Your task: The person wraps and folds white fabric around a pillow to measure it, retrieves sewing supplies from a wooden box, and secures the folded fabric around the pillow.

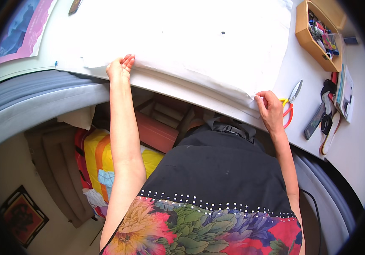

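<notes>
A large white sheet (pixel 185 41), apparently cloth, is spread over the white table, with its near edge turned over into a long fold. My left hand (pixel 120 67) grips that folded edge at the left, palm up with curled fingers. At the near right corner, my right hand (pixel 271 108) pinches the sheet between thumb and fingers. A small dark piece (pixel 223 32) lies on the sheet. Just right of my right hand rest scissors (pixel 294 91) with red and yellow handles, blades pointing away from me.
An open wooden box (pixel 303 30) of thread spools and small items stands at the back right. Near it lie a phone (pixel 315 121), a strap (pixel 330 134) and stacked booklets (pixel 346 91). A pink-bordered poster (pixel 26 41) lies at the left. Grey curtain-like fabric (pixel 42 92) borders the table's left front.
</notes>
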The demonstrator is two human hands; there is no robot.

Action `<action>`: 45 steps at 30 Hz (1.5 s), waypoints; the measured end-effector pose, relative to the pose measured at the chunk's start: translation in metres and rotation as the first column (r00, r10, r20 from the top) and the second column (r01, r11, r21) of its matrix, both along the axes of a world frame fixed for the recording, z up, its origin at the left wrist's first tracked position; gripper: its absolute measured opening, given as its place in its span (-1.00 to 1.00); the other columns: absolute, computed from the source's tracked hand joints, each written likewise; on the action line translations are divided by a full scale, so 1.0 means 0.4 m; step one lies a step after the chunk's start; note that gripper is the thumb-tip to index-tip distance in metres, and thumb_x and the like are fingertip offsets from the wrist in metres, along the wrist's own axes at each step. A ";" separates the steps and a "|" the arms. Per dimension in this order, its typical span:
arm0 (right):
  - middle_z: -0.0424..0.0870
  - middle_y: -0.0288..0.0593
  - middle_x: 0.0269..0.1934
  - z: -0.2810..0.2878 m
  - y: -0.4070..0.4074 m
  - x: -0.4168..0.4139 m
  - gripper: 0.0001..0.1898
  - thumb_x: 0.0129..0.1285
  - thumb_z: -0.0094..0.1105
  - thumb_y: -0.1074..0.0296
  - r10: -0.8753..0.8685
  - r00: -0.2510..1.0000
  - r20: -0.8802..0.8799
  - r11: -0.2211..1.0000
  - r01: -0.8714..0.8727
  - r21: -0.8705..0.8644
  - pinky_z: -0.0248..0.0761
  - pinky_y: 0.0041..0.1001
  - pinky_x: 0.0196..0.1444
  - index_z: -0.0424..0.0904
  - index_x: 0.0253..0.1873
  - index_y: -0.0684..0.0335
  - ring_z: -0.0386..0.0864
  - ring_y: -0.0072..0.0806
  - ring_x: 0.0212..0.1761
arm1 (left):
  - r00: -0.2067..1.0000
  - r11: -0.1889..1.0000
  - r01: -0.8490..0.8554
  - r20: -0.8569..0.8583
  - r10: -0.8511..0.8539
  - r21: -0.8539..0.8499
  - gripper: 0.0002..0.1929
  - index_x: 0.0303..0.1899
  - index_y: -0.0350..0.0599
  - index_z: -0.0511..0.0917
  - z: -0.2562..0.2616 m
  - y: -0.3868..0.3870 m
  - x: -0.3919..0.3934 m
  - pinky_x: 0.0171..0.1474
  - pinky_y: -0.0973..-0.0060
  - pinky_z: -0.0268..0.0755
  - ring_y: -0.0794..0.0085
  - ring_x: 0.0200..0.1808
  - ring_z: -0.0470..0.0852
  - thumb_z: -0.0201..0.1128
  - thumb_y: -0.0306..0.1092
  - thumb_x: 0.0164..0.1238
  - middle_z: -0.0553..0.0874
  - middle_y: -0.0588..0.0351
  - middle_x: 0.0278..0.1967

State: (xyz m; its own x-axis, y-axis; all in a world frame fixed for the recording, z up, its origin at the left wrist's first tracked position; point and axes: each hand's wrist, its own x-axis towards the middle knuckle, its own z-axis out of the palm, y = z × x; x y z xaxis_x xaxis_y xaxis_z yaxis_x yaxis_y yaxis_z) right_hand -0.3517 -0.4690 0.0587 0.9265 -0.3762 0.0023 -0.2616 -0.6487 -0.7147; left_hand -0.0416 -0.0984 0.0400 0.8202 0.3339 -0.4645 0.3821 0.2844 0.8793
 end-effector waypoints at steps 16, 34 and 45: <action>0.48 -0.19 -0.48 0.034 0.020 0.031 -0.85 0.16 0.38 0.37 0.052 0.994 0.100 0.975 -0.029 -0.220 0.33 -0.38 -0.41 0.56 -0.27 0.22 0.43 -0.37 -0.49 | 1.000 1.000 0.017 0.012 -0.016 -0.012 -0.80 -0.08 -0.63 0.27 0.012 -0.014 -0.012 -0.33 0.23 0.75 -0.08 -0.32 0.75 -0.10 -0.64 0.33 0.62 -0.36 -0.27; 0.46 -0.17 -0.51 0.047 0.022 0.039 -0.84 0.25 0.31 0.31 0.006 1.000 -0.015 0.993 -0.008 -0.116 0.32 -0.38 -0.41 0.57 -0.27 0.25 0.42 -0.38 -0.52 | 0.999 0.998 0.042 0.029 -0.041 -0.043 -0.79 -0.07 -0.63 0.25 0.007 -0.005 -0.011 -0.31 0.23 0.75 -0.09 -0.30 0.75 -0.09 -0.65 0.34 0.61 -0.36 -0.25; 0.46 -0.17 -0.51 0.045 0.020 0.032 -0.83 0.25 0.30 0.29 -0.008 0.999 -0.045 0.997 0.004 -0.079 0.33 -0.39 -0.40 0.58 -0.26 0.26 0.42 -0.39 -0.51 | 0.998 0.997 0.056 0.043 -0.054 -0.057 -0.79 -0.07 -0.63 0.24 0.003 -0.002 -0.019 -0.30 0.23 0.75 -0.09 -0.29 0.75 -0.09 -0.65 0.33 0.61 -0.37 -0.25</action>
